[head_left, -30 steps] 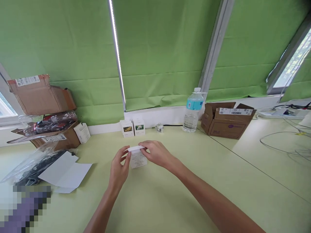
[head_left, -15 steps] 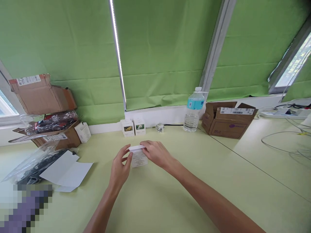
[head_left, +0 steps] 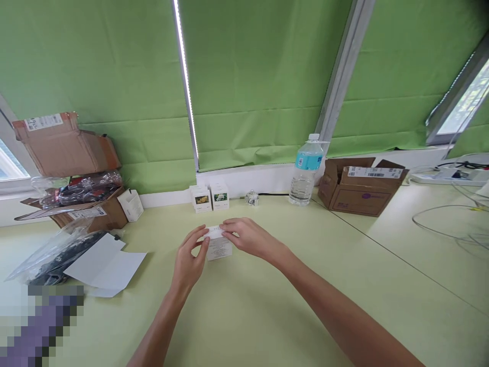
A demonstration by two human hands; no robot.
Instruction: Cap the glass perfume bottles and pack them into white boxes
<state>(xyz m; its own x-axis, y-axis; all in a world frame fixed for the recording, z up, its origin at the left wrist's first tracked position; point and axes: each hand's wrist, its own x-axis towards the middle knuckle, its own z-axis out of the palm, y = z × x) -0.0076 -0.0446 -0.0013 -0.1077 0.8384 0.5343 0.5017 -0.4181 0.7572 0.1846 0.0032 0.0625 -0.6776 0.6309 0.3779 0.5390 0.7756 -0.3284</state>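
A small white box (head_left: 220,250) stands on the pale green table, printed text on the side facing me. My left hand (head_left: 191,255) grips its left top edge between thumb and fingers. From the right, my right hand (head_left: 250,236) has its fingertips pressed on the top flap and right top edge. The flap lies over the top, with faint print on it. What is inside the box is hidden. Behind it stand similar white boxes (head_left: 201,200) with flower pictures on their fronts, in two rows against the wall.
A small silvery object (head_left: 252,198), a large water bottle (head_left: 305,171) and an open brown carton (head_left: 361,187) line the back. Stacked cartons (head_left: 66,150), a plastic-wrapped dark item (head_left: 64,257) and white folded paper (head_left: 105,265) lie left. Cables (head_left: 439,219) run at right.
The box's top flap has gone down flatter, so its printed face shows. My right fingers have shifted slightly with it; the left hand keeps its hold.
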